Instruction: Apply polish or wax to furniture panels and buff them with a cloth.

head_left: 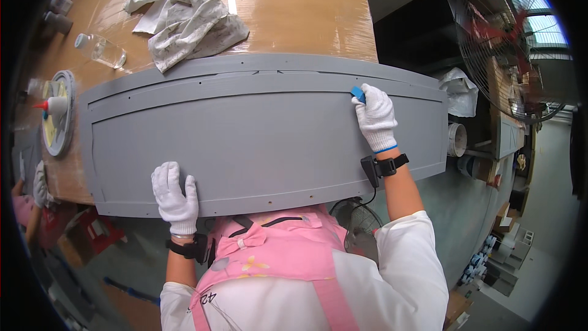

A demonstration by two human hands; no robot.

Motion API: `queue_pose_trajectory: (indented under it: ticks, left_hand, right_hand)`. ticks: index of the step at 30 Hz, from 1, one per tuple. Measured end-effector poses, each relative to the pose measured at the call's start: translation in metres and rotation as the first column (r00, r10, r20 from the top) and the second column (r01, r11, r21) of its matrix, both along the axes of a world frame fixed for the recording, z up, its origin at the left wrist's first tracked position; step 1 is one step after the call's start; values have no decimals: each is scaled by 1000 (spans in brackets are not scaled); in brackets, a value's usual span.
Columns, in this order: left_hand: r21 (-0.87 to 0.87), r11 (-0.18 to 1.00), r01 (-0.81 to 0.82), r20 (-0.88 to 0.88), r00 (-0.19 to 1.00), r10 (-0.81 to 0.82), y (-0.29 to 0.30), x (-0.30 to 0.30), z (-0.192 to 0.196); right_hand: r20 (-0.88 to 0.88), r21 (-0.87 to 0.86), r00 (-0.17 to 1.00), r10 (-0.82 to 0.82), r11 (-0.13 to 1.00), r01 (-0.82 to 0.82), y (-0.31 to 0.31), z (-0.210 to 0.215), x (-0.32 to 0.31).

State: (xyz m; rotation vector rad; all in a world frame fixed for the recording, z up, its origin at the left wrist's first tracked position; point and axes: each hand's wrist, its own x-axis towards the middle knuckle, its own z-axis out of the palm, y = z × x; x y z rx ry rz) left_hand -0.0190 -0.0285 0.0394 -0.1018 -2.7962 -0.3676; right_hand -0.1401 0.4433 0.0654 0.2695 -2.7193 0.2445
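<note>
A long grey panel (263, 141) with a raised frame border and small holes along its edges lies across the table in front of me. My left hand (174, 199), in a white knitted glove, rests flat near the panel's front edge, with thumb and fingers apart. Toward the far right of the panel, my right hand (376, 116), gloved the same way, grips a small blue block (358, 94) against the far frame strip. Most of that block is hidden by the fingers, so its exact kind does not show.
Beyond the panel, a crumpled cloth (190, 21) and a clear bottle (101, 51) lie on the film-covered table (300, 6). At left sits a round lid (58, 125) with a red-tipped white bottle (54, 106). A large fan (514, 43) stands at right. Another person's gloved hand (40, 184) shows far left.
</note>
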Motion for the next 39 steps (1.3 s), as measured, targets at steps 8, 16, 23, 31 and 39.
queue_pose_trajectory:
  ticks: [8,16,23,31,39]
  left_hand:
    - [-38,998,-58,34,998,59,4,0,-2]
    - [-43,997,-71,4,997,72,5,1,-6]
    - [-48,997,-63,-10,998,63,3,2,-11]
    - [-73,994,-78,2,997,78,1,3,-12]
    - [-71,994,-89,-8,996,88,2,3,-13]
  right_hand:
    - [7,-131,988,157,979,-155,-14,-2,-4]
    - [40,19,998,-52,998,51,117,-2,12]
    - [1,96,977,-211,973,210,223,-12,27]
    - [23,51,949,-315,948,314,267,-13,34]
    - [-1,-39,961,-275,961,275,241,-20,36]
